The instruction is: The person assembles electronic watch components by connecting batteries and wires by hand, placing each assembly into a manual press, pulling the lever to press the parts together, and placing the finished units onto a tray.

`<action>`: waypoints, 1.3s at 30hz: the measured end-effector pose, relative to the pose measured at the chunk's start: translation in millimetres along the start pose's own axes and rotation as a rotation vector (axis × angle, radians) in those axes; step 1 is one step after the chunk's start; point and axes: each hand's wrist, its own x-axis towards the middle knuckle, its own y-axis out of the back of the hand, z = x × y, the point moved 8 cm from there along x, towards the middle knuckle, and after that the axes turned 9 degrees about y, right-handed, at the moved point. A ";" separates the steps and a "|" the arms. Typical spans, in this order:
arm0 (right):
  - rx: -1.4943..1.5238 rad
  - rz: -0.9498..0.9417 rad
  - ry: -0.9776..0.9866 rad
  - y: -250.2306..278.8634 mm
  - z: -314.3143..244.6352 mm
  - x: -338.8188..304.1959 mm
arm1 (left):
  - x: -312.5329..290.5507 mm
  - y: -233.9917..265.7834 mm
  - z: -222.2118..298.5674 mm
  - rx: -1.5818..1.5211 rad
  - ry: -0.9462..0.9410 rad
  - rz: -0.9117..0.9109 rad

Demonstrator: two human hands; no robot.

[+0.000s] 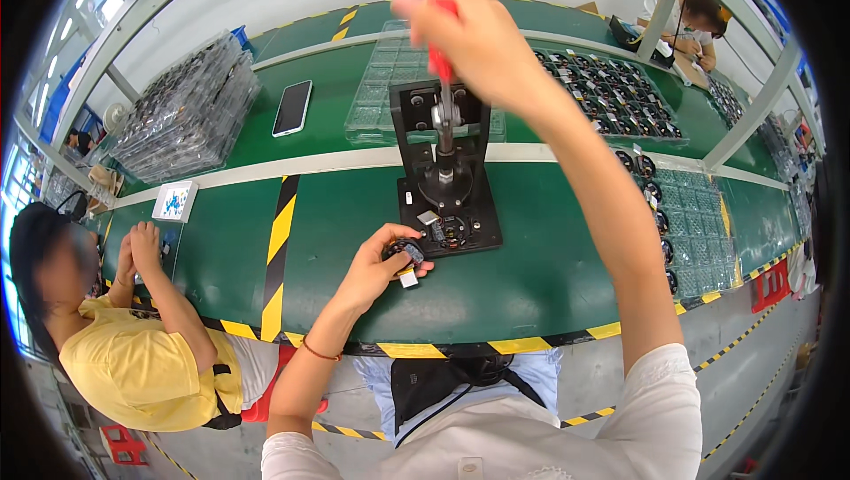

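Note:
A black hand press [447, 170] stands on the green bench in front of me. My right hand [482, 46] is raised and wrapped round its red lever handle [440, 62], slightly blurred. On the press base, below the ram, lies a round black part [453, 232] with a small silver-grey block beside it. Near the base's left front corner, my left hand [376, 267] holds a similar round black circuit assembly [403, 254] between thumb and fingers. A small white tab hangs from that assembly's lower side.
Clear trays [686, 223] with round black parts lie to the right, and a filled tray [611, 95] sits behind. Stacked trays [190, 108], a phone [293, 108] and a white box [175, 201] are left. A co-worker in yellow [133, 356] sits at left.

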 end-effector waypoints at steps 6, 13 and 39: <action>-0.574 0.236 -0.160 6.6 37.8 -45.0 | -14.4 27.9 -2.4 -0.730 -0.161 -0.146; -0.193 -0.299 -0.155 -75.9 -6.4 -204.2 | -40.4 6.7 18.7 -1.578 -0.143 -0.513; -0.402 -0.119 -1.115 261.9 17.6 -457.1 | -2.8 -17.0 48.7 0.255 -0.303 -0.154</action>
